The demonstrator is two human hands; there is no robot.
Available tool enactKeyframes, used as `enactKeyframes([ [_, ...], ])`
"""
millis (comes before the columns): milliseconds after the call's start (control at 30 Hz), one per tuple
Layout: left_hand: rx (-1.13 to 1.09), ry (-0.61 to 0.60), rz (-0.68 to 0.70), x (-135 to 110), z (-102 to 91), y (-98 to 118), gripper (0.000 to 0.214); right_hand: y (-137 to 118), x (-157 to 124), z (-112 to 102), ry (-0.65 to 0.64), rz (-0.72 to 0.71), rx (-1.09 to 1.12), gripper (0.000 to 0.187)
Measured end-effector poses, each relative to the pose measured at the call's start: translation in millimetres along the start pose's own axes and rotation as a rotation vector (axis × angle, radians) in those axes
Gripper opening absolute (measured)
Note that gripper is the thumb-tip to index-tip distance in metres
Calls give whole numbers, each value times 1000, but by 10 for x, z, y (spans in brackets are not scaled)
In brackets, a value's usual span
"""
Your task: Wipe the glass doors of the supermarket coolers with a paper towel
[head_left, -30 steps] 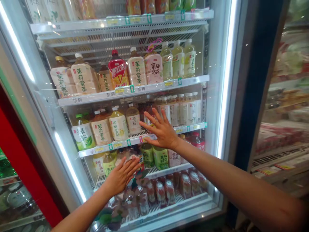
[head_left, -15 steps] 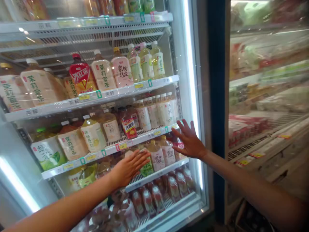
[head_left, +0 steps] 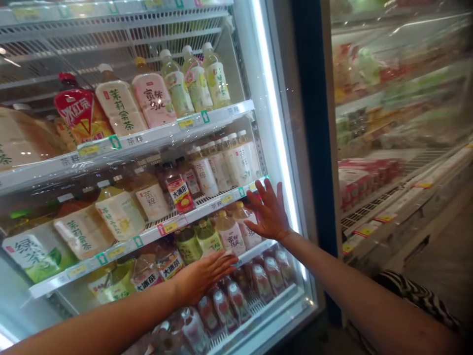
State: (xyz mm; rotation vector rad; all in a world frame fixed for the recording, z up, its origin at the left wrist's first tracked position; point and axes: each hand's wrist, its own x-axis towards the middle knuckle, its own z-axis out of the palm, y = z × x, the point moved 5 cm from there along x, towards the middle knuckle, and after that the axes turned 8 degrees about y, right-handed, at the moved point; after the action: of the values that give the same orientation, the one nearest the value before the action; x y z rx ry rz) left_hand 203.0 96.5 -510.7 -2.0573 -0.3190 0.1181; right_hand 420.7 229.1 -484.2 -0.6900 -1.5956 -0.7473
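My left hand (head_left: 205, 277) reaches out palm down with its fingers stretched. It is in front of the lower shelf's bottles, nearest a pink-labelled tea bottle (head_left: 231, 236) and a green tea bottle (head_left: 207, 238). My right hand (head_left: 269, 208) is raised with spread fingers near the right end of a shelf edge (head_left: 218, 201). Nothing shows in either hand. Both are before a lit drinks fridge, whose glass front (head_left: 148, 340) carries faint reflections. Whether a fingertip touches the glass, I cannot tell.
Large tea bottles (head_left: 120, 103) line the upper shelf, with a red-labelled one (head_left: 83, 111) among them. Small dark drink bottles (head_left: 258, 283) stand at the bottom. A dark fridge frame (head_left: 314, 148) separates the open chilled shelves (head_left: 384, 202) at right. Black-and-white striped cloth (head_left: 417, 293) shows below.
The view has shifted, so the fridge shelves sit farther left. My left hand is slightly lower and more to the right against the shelves; my right hand stays spread near the shelf edge.
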Motion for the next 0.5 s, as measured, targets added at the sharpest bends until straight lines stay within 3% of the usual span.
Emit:
enactKeyframes([
  [33, -9, -5, -2, -24, -54, -107, 60, 3, -7, 4, -5, 1, 0, 103],
  [100, -16, -12, -66, 3, -256, -568, 65, 12, -24, 14, -17, 9, 2, 103],
  [200, 30, 8, -384, 8, -630, -1469, 71, 35, -46, 27, -37, 26, 3, 103],
  [267, 71, 71, -594, -149, -794, -1747, 75, 45, -57, 35, -42, 28, 5, 103],
  [300, 91, 82, -662, -278, -811, -1710, 77, 46, -61, 37, -39, 24, 7, 102],
  [367, 105, 54, -672, -593, -727, -1282, 79, 41, -72, 40, -24, 8, 15, 99],
  [500, 4, 39, -262, -1244, -516, 149, 69, 41, -113, 58, -20, 4, 14, 98],
])
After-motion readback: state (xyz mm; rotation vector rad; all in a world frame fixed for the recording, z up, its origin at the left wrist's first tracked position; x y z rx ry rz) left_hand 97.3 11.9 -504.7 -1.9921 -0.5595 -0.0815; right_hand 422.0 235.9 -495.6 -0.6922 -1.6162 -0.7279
